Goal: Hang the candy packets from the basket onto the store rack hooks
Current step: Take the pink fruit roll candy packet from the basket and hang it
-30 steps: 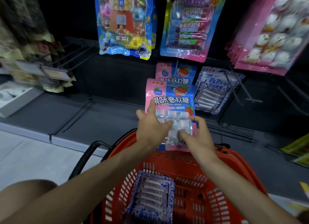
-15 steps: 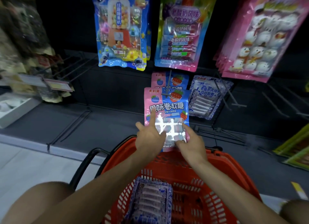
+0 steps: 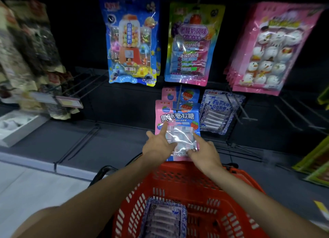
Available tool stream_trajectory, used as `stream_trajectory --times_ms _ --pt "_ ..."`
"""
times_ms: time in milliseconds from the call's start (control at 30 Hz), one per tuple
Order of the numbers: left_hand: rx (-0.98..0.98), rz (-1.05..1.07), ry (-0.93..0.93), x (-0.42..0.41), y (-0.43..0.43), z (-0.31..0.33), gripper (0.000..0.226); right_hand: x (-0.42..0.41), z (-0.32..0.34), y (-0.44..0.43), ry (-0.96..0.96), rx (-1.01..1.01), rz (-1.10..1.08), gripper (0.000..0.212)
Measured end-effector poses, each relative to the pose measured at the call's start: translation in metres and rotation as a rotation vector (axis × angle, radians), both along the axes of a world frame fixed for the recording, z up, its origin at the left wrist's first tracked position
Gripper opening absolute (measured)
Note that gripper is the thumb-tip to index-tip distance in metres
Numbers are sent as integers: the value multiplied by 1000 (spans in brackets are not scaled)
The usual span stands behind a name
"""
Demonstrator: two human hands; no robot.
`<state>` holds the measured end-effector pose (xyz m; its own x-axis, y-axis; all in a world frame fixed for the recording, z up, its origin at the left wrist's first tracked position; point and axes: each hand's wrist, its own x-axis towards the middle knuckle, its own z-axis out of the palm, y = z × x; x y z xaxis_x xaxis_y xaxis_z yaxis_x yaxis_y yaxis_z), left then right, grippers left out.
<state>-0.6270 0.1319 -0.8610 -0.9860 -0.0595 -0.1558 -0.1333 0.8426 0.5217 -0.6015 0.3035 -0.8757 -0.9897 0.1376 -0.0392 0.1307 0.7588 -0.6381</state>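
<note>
White box [image 3: 16, 125] on dark shelf base [image 3: 106, 141], far left; pale floor [image 3: 26, 184] below.

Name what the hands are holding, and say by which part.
The left hand and right hand both hold the candy packet by its clear lower half.
</note>
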Motion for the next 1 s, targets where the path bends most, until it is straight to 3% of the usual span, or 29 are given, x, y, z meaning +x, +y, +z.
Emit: stream_trajectory --times_ms 167,400,600,700,833,1000 --pt "-67 27 35 -34 0 11 70 -26 3 -6 -3 15 -39 72" --pt "-69 14 83 -70 -3 -10 70 -60 -13 -13 -43 -40 -91 69" --pt "93 52 176 -90 -11 -49 88 -84 -39 -14 -115 -124 -150 37" --pt "136 82 190 -98 -10 -60 87 -92 -49 -12 -103 -123 -175 33" --pt "258 131 213 -114 -9 -69 75 -106 -57 -10 -67 -138 -210 33" --pt "398 205 198 -136 -6 -67 41 -120 -60 -6 -60 -163 -232 37"
